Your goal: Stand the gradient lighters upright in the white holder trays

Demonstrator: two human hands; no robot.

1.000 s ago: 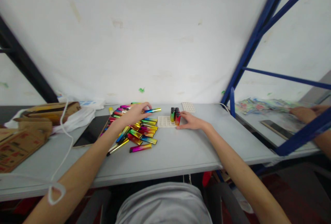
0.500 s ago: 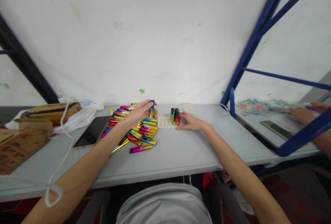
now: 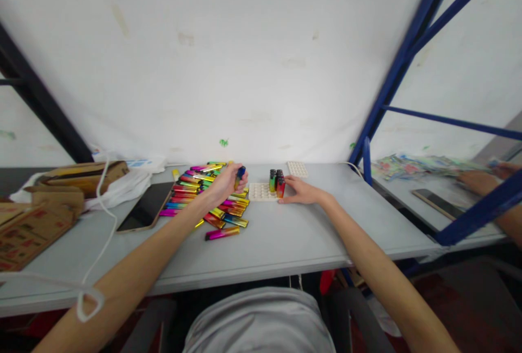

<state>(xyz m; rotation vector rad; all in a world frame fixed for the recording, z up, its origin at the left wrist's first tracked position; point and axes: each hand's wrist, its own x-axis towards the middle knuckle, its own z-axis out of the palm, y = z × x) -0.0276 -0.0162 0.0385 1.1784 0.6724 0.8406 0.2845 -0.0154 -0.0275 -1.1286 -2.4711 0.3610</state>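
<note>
My left hand (image 3: pixel 229 183) is closed around a blue and gold lighter (image 3: pixel 240 173), held upright above the right side of a heap of shiny multicoloured lighters (image 3: pixel 183 194). Beside it lies a cream tray with rows of small holes (image 3: pixel 256 192). Several lighters stand upright at the tray's right end, a green one (image 3: pixel 272 183) and a red one (image 3: pixel 281 187) among them. My right hand (image 3: pixel 302 191) rests against these from the right, its index finger near their tops and its thumb low by the tray's corner, fingers apart.
A second cream tray (image 3: pixel 297 168) lies near the wall. Left of the heap are a phone (image 3: pixel 145 207), torn cardboard boxes (image 3: pixel 44 211) and a white cable (image 3: pixel 106 209). Past the blue frame (image 3: pixel 383 75) on the right, another person's hands (image 3: pixel 477 181) work over colourful packets.
My left hand has turned, tipping the blue lighter's top toward me, and has shifted slightly lower and nearer. My right hand and the standing lighters have stayed in place.
</note>
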